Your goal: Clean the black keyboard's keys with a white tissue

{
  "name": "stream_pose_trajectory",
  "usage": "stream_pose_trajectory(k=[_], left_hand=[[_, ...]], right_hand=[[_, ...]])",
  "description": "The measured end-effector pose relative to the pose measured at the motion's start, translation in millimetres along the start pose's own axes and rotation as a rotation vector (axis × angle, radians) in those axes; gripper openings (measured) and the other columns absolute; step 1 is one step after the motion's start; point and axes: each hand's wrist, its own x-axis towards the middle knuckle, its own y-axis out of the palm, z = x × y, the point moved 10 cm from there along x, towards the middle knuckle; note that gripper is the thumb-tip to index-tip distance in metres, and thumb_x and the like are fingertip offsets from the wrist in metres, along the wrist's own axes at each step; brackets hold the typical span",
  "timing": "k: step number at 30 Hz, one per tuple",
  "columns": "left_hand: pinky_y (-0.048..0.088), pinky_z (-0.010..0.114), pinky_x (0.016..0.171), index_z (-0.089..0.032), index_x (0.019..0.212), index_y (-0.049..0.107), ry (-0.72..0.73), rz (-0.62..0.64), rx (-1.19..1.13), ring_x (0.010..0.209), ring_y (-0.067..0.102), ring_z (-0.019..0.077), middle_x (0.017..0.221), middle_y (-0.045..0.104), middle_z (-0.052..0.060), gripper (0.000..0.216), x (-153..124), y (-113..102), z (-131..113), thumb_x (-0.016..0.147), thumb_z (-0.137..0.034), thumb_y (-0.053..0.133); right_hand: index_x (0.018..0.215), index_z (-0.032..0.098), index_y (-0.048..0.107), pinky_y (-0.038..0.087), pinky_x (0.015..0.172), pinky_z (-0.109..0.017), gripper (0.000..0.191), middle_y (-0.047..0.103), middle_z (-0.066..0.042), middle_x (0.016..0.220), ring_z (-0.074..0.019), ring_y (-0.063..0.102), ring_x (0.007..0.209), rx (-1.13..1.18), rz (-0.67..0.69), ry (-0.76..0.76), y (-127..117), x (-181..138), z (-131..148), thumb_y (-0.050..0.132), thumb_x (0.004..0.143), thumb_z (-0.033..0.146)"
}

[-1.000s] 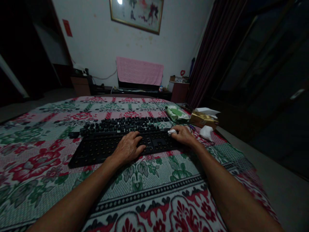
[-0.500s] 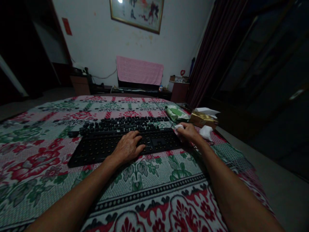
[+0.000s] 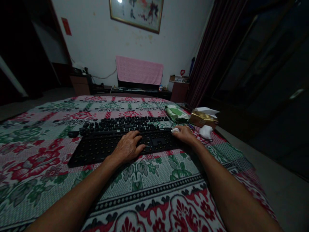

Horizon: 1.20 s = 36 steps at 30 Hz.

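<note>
A black keyboard base point(image 3: 101, 148) with its keycaps removed lies on a floral blanket point(image 3: 149, 180). My left hand point(image 3: 127, 147) rests flat on its middle, fingers spread over the frame. My right hand point(image 3: 184, 134) is at the base's right end, fingers pinched on a small white wad point(image 3: 175, 130) pressed against the top right corner. A row of loose black keycaps point(image 3: 123, 123) lies just behind the base.
A green packet point(image 3: 176, 113), a gold tissue box point(image 3: 202, 118) and a crumpled white tissue point(image 3: 206, 131) sit near the blanket's right edge. Beyond it stands a low cabinet with a pink cloth point(image 3: 139, 71) over a screen. Dark curtains and floor lie to the right.
My right hand with the white wad slid right along the keyboard's top edge, then came back slightly left to the corner. My left hand has stayed in place.
</note>
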Motion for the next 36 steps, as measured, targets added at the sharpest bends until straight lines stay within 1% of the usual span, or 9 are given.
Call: stream_pose_trajectory(k=[3,5,10,14,17,23,30,33,36], left_hand=[[0.036,0.038,0.100,-0.018,0.112,0.058,0.000,0.008,0.000,0.120,0.042,0.0243,0.130,0.047,0.008,0.043,0,1,0,0.085,-0.047,0.042],[0.035,0.038,0.101,-0.018,0.112,0.058,-0.004,0.011,0.001,0.120,0.042,0.0241,0.130,0.047,0.008,0.043,0,1,0,0.085,-0.047,0.042],[0.037,0.037,0.099,-0.018,0.112,0.059,-0.015,0.016,0.005,0.119,0.043,0.0240,0.129,0.048,0.008,0.042,0,-2,-1,0.085,-0.046,0.043],[0.037,0.038,0.099,-0.017,0.111,0.059,-0.012,0.013,0.014,0.118,0.044,0.0243,0.128,0.049,0.009,0.042,0,-4,-3,0.085,-0.045,0.042],[0.037,0.037,0.098,-0.017,0.109,0.060,-0.003,0.007,0.014,0.117,0.044,0.0239,0.127,0.050,0.009,0.041,0,-5,-4,0.085,-0.045,0.042],[0.036,0.037,0.099,-0.018,0.110,0.059,-0.016,0.022,-0.004,0.118,0.043,0.0234,0.128,0.049,0.008,0.041,0,-2,-2,0.084,-0.045,0.043],[0.037,0.038,0.099,-0.017,0.109,0.060,-0.002,0.002,-0.031,0.118,0.043,0.0239,0.127,0.050,0.009,0.040,0,-5,-3,0.084,-0.044,0.044],[0.037,0.038,0.098,-0.018,0.107,0.061,-0.004,-0.008,-0.036,0.116,0.044,0.0235,0.126,0.050,0.009,0.038,0,-6,-3,0.084,-0.043,0.046],[0.038,0.038,0.098,-0.018,0.108,0.061,0.001,-0.006,-0.033,0.116,0.044,0.0237,0.125,0.050,0.009,0.038,0,-5,-3,0.084,-0.043,0.046]], right_hand=[[0.076,0.016,0.064,0.031,0.047,-0.021,0.021,0.056,0.002,0.054,-0.0113,0.047,0.050,0.156,-0.050,0.134,-4,0,-22,0.048,0.071,0.028],[0.077,0.016,0.064,0.031,0.046,-0.020,0.021,0.054,0.003,0.052,-0.0109,0.046,0.049,0.213,-0.027,0.115,-2,0,-21,0.048,0.072,0.030],[0.079,0.016,0.065,0.036,0.055,-0.021,0.020,0.060,0.001,0.067,-0.0130,0.052,0.062,0.200,0.041,-0.086,1,-6,12,0.053,0.071,0.030],[0.084,0.016,0.064,0.040,0.068,-0.025,0.020,0.063,-0.003,0.082,-0.0154,0.055,0.076,0.136,-0.033,-0.234,-1,-23,42,0.049,0.078,0.027],[0.087,0.017,0.062,0.039,0.073,-0.027,0.019,0.061,-0.005,0.084,-0.0159,0.054,0.080,0.071,-0.065,-0.320,4,-34,57,0.046,0.079,0.020],[0.086,0.017,0.061,0.038,0.075,-0.028,0.017,0.058,-0.006,0.084,-0.0176,0.051,0.082,-0.080,-0.007,-0.436,17,-40,71,0.046,0.080,0.017],[0.084,0.016,0.062,0.036,0.069,-0.025,0.016,0.057,-0.006,0.080,-0.0164,0.050,0.076,-0.251,0.065,-0.361,18,-35,68,0.049,0.074,0.016],[0.081,0.016,0.063,0.036,0.068,-0.024,0.016,0.060,-0.005,0.079,-0.0157,0.051,0.074,-0.193,0.035,-0.277,10,-33,55,0.049,0.073,0.016],[0.083,0.016,0.065,0.037,0.066,-0.023,0.019,0.063,-0.004,0.081,-0.0151,0.054,0.073,-0.060,-0.043,-0.170,-2,-31,37,0.048,0.075,0.020]])
